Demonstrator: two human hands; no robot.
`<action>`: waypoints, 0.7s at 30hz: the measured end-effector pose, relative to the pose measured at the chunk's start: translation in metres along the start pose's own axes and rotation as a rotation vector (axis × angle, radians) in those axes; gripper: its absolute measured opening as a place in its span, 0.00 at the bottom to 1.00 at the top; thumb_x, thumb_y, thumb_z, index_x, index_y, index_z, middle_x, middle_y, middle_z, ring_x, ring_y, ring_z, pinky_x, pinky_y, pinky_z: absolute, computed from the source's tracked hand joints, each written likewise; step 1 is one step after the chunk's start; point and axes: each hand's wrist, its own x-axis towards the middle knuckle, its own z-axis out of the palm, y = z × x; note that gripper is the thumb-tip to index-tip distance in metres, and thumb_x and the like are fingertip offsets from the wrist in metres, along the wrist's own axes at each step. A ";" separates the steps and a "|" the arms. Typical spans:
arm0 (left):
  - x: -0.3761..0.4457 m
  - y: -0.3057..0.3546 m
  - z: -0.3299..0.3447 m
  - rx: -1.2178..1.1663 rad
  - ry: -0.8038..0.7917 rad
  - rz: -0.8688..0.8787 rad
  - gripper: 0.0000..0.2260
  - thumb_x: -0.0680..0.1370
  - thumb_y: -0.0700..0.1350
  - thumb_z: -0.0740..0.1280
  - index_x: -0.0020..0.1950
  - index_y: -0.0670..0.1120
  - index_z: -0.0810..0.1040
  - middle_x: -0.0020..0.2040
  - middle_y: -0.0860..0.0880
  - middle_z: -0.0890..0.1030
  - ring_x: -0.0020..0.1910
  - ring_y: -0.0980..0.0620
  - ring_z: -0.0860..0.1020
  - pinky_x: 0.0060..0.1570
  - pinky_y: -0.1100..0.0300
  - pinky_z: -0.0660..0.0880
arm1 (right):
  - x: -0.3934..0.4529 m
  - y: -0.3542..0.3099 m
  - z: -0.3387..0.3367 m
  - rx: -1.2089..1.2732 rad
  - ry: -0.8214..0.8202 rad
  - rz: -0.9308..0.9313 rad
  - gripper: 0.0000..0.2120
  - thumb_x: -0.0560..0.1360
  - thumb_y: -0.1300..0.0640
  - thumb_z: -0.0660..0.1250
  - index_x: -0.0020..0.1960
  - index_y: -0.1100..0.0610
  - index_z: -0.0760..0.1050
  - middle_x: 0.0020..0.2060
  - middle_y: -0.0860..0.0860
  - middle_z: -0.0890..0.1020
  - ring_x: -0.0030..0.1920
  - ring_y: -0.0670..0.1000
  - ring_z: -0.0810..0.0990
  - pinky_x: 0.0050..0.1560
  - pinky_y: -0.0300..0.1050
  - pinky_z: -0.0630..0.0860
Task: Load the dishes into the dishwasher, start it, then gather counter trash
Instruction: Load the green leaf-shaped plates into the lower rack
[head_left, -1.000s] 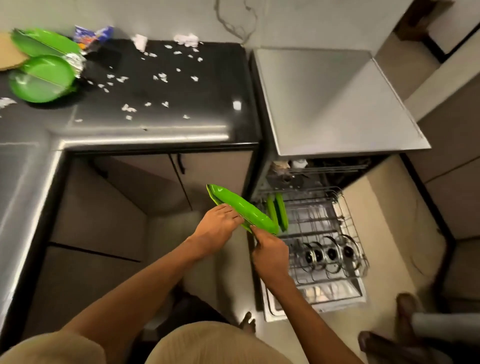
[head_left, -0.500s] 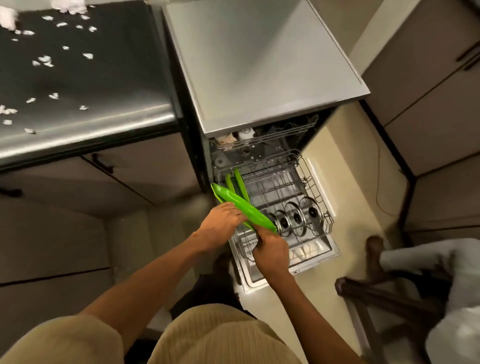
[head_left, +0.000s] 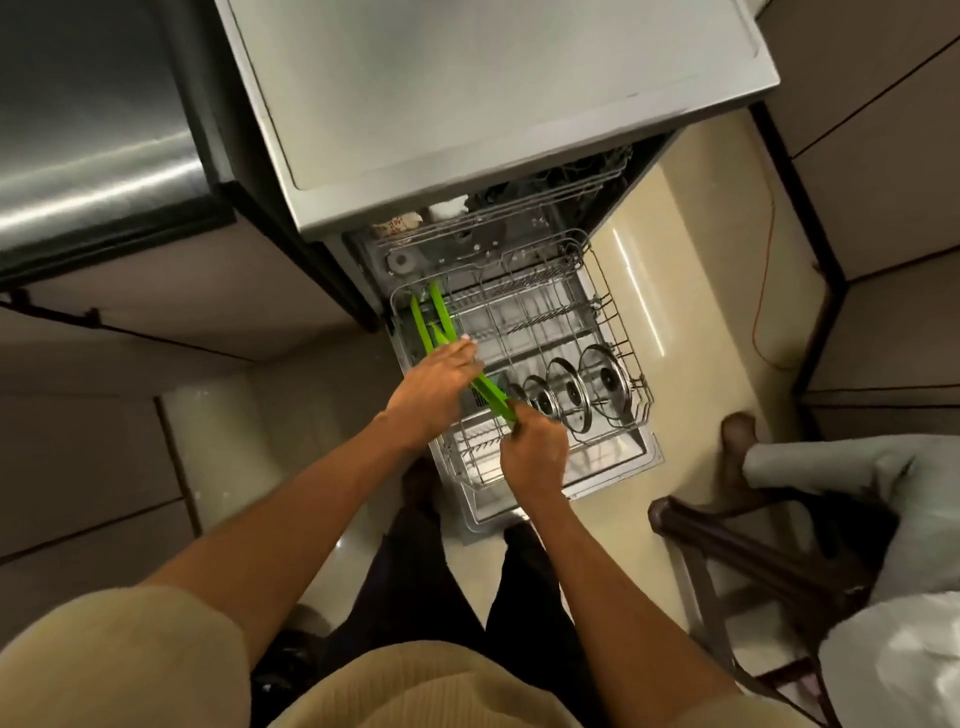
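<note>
While the trash part of the task waits, the step in hand looks like loading: a green plate (head_left: 488, 392) is being lowered edge-on into the lower rack (head_left: 618, 332) of the open dishwasher (head_left: 467, 104).

Furthest left, the dark table (head_left: 98, 156) shows only a bare glossy corner. Next comes the left hand (head_left: 436, 384), laid over the plate's upper edge with fingers fairly straight and reaching past it, the thumb side hidden; I judge it is holding the plate from above, though how the thumb lies I cannot tell. Just behind that hand, 2 green plates (head_left: 426, 317) already stand upright in slots at the rack's left rear. The held plate runs diagonally from near those 2 down toward the right hand (head_left: 532, 449), which is curled and pinches the plate's near rim.

To the right, 3 steel lids (head_left: 571, 389) stand on edge in a row along the rack's front right.

My reading is that the next move calls for turning the plate parallel to the 2 stowed ones and dropping its lower rim between tines in the adjoining slot, then letting go with both hands. The plate looks thin, rigid, bright green and smooth, so it could slide if set down tilted.
</note>
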 end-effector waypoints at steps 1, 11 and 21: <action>0.006 -0.002 0.006 -0.004 -0.015 -0.041 0.31 0.78 0.33 0.66 0.80 0.44 0.61 0.81 0.44 0.57 0.81 0.48 0.52 0.79 0.53 0.47 | 0.010 0.006 0.004 0.010 -0.018 0.007 0.15 0.71 0.72 0.69 0.54 0.62 0.84 0.33 0.58 0.84 0.31 0.59 0.81 0.33 0.45 0.75; 0.059 -0.005 0.097 -0.114 -0.068 -0.481 0.42 0.75 0.34 0.65 0.81 0.39 0.42 0.82 0.39 0.43 0.81 0.42 0.47 0.79 0.50 0.51 | 0.105 0.080 0.069 0.191 -0.152 0.111 0.14 0.74 0.68 0.68 0.52 0.54 0.85 0.35 0.51 0.85 0.33 0.51 0.82 0.35 0.44 0.81; 0.093 -0.054 0.194 -0.270 -0.155 -0.698 0.45 0.74 0.39 0.72 0.81 0.38 0.46 0.82 0.39 0.48 0.81 0.42 0.49 0.79 0.52 0.52 | 0.183 0.100 0.172 0.395 -0.133 0.184 0.12 0.72 0.68 0.73 0.54 0.58 0.85 0.42 0.50 0.87 0.35 0.42 0.81 0.32 0.27 0.72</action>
